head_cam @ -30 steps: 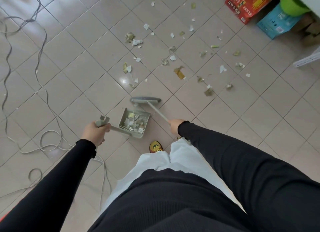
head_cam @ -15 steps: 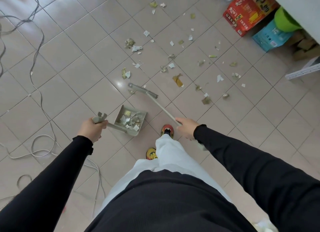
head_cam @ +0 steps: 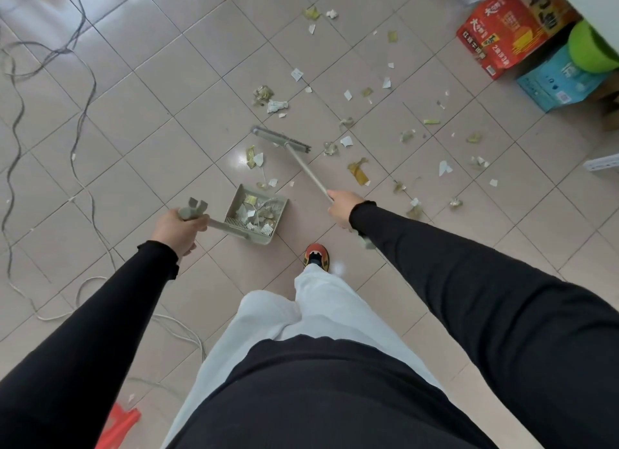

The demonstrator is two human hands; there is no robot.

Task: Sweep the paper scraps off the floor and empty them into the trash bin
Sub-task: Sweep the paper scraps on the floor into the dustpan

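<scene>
—Floor (head_cam: 140, 120) is strewn with paper scraps (head_cam: 358, 172) beyond the broom (head_cam: 280, 140); a hard stroke could scatter them wider.
—And the dustpan (head_cam: 232, 203), part full, just behind it?
—Left hand (head_cam: 179, 227) grips its handle; tilting it would spill them. Right hand (head_cam: 343, 205) grips the broom's handle.

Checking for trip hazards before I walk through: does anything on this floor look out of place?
Yes. Loose cables snake in tangled loops over the tiles left of the dustpan. Torn paper scraps litter the floor around and beyond the broom.
</scene>
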